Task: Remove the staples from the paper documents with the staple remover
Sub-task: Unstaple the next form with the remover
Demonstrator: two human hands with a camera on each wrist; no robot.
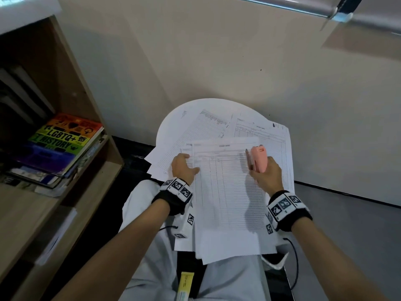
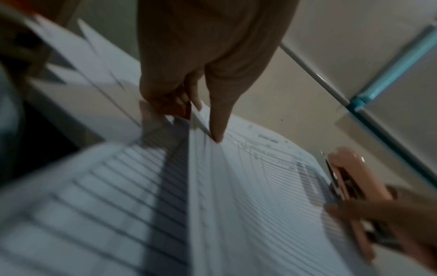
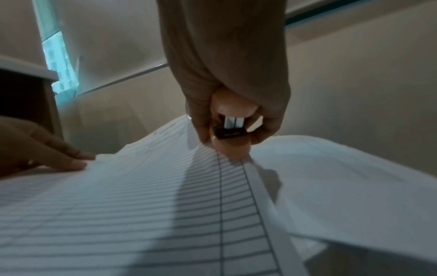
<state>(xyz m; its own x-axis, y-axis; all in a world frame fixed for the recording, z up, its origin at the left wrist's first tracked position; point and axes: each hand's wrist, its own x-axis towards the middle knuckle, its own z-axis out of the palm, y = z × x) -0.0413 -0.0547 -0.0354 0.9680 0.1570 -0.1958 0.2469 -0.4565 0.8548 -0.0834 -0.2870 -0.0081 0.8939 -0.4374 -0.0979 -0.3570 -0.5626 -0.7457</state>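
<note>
A lined form, the top document (image 1: pixel 225 192), lies over my lap and the small table. My left hand (image 1: pixel 184 168) holds its upper left edge. In the left wrist view the thumb (image 2: pixel 216 134) presses on the document (image 2: pixel 260 186) while the other fingers curl at the sheet's edge. My right hand (image 1: pixel 265 177) grips a pink staple remover (image 1: pixel 258 158) at the sheet's upper right. Its dark metal tip points away from me and lies low over the paper. The right wrist view shows the staple remover (image 3: pixel 232 143) from behind, in the fist above the document (image 3: pixel 141 205). I see no staple.
More printed sheets (image 1: pixel 260 129) are spread over the round white table (image 1: pixel 173 118) against the wall. A wooden bookshelf (image 1: pixel 71 94) with a stack of books (image 1: pixel 63 137) stands close on the left. A yellow object (image 1: pixel 184 285) lies between my knees.
</note>
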